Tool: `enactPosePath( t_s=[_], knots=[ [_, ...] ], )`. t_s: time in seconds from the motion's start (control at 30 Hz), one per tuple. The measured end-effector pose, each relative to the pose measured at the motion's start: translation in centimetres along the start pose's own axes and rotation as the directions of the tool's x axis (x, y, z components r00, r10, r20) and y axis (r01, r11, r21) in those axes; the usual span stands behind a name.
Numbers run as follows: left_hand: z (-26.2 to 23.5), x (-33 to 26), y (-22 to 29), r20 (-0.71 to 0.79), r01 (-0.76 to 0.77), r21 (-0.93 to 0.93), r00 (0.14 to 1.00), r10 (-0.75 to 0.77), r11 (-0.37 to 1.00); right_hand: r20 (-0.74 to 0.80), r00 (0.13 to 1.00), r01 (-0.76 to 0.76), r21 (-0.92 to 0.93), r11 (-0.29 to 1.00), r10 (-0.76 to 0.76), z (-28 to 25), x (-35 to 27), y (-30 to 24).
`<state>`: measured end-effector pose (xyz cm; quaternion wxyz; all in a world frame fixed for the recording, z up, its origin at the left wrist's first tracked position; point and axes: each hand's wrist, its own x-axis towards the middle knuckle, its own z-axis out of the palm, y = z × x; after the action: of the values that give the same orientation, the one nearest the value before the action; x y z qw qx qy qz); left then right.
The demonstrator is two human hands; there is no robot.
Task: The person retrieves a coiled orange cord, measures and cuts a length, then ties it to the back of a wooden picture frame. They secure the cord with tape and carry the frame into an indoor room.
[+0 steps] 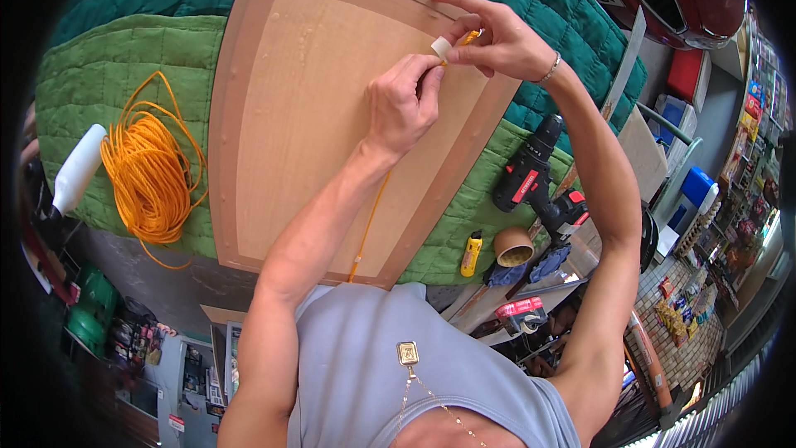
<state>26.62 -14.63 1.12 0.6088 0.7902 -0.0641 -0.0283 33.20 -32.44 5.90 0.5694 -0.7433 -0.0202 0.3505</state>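
A flat wooden panel [332,91] with a darker raised frame lies in front of me. Over its far right part, both hands meet at a thin orange cord [471,36]. My left hand [404,104] is closed, thumb and fingers pinching the cord. My right hand [502,40] grips the cord between thumb and fingers, its index finger stretched out. A small white tab [441,48], perhaps tape, sticks out between the two hands; which fingers hold it is hard to tell. More cord runs down the panel to its near edge, passing under my left forearm.
Left of the panel lie a coil of orange cord [153,178] and a white bottle [80,168] on a green quilted blanket [83,75]. To the right are a cordless drill [531,174], a yellow cutter knife [471,254] and a tape roll [513,246]. A red car [696,0] stands beyond.
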Motion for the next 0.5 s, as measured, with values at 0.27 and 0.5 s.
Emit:
enactPosePath(
  t_s=[0.27,0.5],
  knots=[
    [-0.9,0.9,0.5,0.22,0.36,-0.045,0.913,-0.342,0.932,-0.179,0.794,0.41,-0.549,0.728,-0.581,2.9,-2.7,3.3],
    [-1.2,1.4,0.5,0.28,0.327,-0.061,0.912,-0.298,0.943,-0.128,0.856,0.291,-0.683,0.671,-0.501,1.2,-2.8,1.5]
  ],
)
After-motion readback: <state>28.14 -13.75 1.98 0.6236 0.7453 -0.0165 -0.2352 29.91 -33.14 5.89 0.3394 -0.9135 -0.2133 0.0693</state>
